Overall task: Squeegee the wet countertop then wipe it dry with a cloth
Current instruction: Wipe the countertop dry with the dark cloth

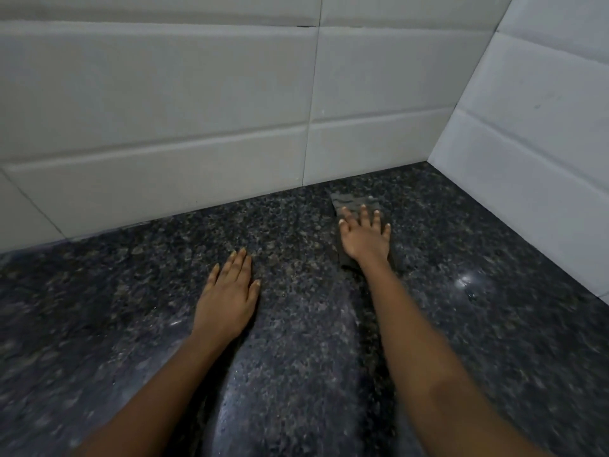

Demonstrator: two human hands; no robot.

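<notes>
Near the corner of the white tiled walls [362, 146], a dark grey cloth [350, 202] lies flat on the dark speckled countertop [296, 357]. The right hand [365, 240] presses down on the cloth, its fingers straight and spread apart. Farther out from that corner, the left hand [227, 298] rests flat on the bare countertop, fingers straight and close together, holding nothing.

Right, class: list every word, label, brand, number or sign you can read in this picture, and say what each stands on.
None: no text can be read anywhere.
The tiles are plain.
The countertop shows only speckle.
The cloth under the right hand shows no label.
</notes>
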